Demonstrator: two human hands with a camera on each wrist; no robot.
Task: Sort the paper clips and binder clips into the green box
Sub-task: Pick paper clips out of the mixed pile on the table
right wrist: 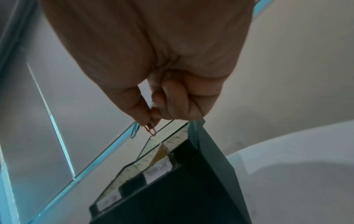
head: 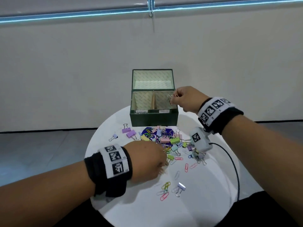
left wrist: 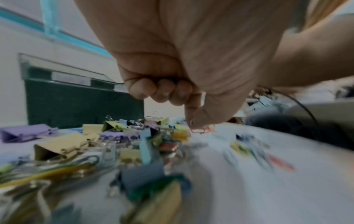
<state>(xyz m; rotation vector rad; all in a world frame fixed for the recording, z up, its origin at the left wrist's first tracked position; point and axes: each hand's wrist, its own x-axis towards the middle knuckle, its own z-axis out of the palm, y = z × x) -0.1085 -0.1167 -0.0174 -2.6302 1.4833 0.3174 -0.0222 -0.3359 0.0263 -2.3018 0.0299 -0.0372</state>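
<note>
The green box (head: 154, 119) stands open at the back of the round white table (head: 147, 212), its lid upright and a divider splitting the front into two compartments. My right hand (head: 174, 98) hovers over the right compartment's edge, thumb and forefinger pinching paper clips (head: 170, 99); the right wrist view shows a red paper clip (right wrist: 151, 130) in that pinch (right wrist: 151, 120). My left hand (head: 164, 161) is down at the near side of the clip pile (head: 164, 138), fingers curled. In the left wrist view its thumb and forefinger (left wrist: 193, 121) pinch a pink paper clip (left wrist: 201, 130).
Purple binder clips (head: 129, 132) lie left of the pile. Loose paper clips (head: 165, 189) and a silver-lilac binder clip (head: 180, 188) lie near the front. A dark cable (head: 232, 161) curves over the table's right side. A wall stands behind the box.
</note>
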